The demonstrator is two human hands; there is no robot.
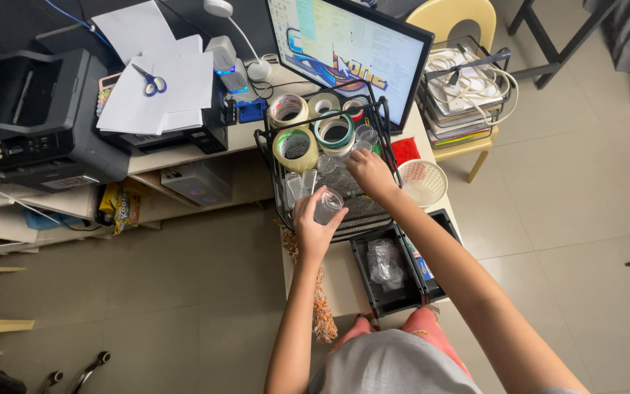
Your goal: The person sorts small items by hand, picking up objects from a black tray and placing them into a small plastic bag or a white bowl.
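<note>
Small clear plastic cup [327,205], tilted, over the black mesh tray [362,211] beside tape rolls [295,148]

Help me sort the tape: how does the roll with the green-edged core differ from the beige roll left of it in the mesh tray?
The green-edged roll is whitish with a dark green ring; the beige roll is tan throughout. The green-edged roll sits nearer the right hand, the beige roll by the tray's left wall. Both lie flat.

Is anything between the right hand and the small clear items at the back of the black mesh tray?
Nothing visible blocks it. The right hand already rests in the black wire mesh tray, beside the small clear plastic pieces. The left hand holds a small clear plastic cup off to the side.
</note>
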